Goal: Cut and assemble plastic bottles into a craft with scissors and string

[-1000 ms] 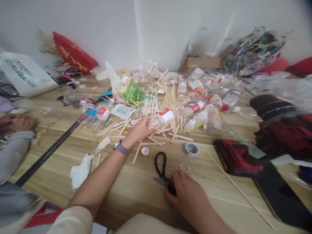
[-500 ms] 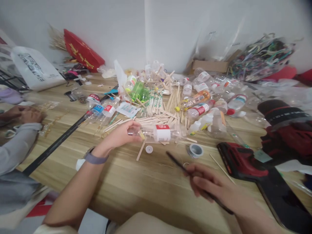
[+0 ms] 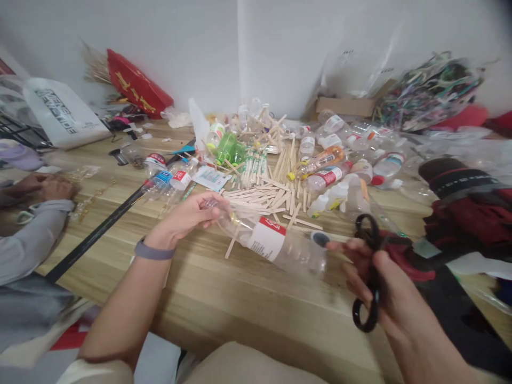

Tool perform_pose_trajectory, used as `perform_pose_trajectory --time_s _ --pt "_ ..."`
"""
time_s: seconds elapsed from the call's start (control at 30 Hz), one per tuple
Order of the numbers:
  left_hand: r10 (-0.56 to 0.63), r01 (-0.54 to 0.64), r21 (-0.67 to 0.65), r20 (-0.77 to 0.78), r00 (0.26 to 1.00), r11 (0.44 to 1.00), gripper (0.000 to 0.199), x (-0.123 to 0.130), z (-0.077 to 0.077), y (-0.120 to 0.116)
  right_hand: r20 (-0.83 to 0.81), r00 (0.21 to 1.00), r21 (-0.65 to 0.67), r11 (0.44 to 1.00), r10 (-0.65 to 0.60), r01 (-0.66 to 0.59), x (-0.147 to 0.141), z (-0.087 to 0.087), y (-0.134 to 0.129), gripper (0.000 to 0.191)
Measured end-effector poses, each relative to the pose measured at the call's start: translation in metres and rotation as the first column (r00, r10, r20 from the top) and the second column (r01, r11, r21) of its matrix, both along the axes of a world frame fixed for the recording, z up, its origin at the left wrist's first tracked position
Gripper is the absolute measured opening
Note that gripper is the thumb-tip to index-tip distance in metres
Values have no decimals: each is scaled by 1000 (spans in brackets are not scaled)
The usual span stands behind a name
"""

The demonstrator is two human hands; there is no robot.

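Observation:
My left hand (image 3: 196, 213) is closed around the neck of a clear plastic bottle (image 3: 298, 253). The bottle has a red and white label and is tilted, its base end lower and toward the right. Black-handled scissors (image 3: 366, 316) are in my right hand (image 3: 372, 272), loops outward; the blades are hidden by the hand. The index fingertip of that hand is close to the bottle's base, blurred, so I cannot tell if it touches. Behind the bottle lies a small grey round cup (image 3: 320, 238).
Flat wooden sticks (image 3: 262, 196) are heaped behind the bottle, with several plastic bottles (image 3: 326, 177) at the right. A red and black power tool (image 3: 460, 213) stands at far right. Another person's hands (image 3: 50, 186) are at the left, near a long black bar (image 3: 100, 229).
The bottle has come nearer and its base end has swung down to the right. My right hand has moved right and turned the scissors, so their loops now show.

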State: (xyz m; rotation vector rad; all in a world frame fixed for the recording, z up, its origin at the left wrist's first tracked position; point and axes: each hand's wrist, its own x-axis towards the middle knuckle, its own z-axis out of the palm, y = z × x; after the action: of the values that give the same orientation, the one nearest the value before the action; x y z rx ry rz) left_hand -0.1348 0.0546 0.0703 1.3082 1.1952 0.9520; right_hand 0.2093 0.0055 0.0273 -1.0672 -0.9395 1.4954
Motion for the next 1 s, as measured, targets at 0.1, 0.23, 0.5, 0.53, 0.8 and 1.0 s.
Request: perform_pose_trajectory --time_s 0.1,0.23,0.5,0.53,0.8,1.0 --pt "-40 42 -20 92 995 999 45 17 -8 4 57 978 -109 975 199 -192 -10 -11 0 55" --pt "-34 34 2 172 985 999 51 45 -16 8 -81 806 -148 793 586 -592 -19 -17 -8 78" --pt "108 -105 -29 367 924 994 36 95 -32 6 -1 870 -156 859 494 -488 -38 -25 -17 83" --pt "146 -138 -50 397 906 989 35 101 -35 4 3 894 -169 882 447 -440 -40 -26 -18 81" --pt "161 -96 -155 489 857 983 53 130 -64 -32 68 954 -239 933 291 -268 -47 -28 -20 61" --pt "-129 195 -154 361 924 969 81 124 -72 -51 372 908 13 977 193 -212 -51 -34 -13 61"
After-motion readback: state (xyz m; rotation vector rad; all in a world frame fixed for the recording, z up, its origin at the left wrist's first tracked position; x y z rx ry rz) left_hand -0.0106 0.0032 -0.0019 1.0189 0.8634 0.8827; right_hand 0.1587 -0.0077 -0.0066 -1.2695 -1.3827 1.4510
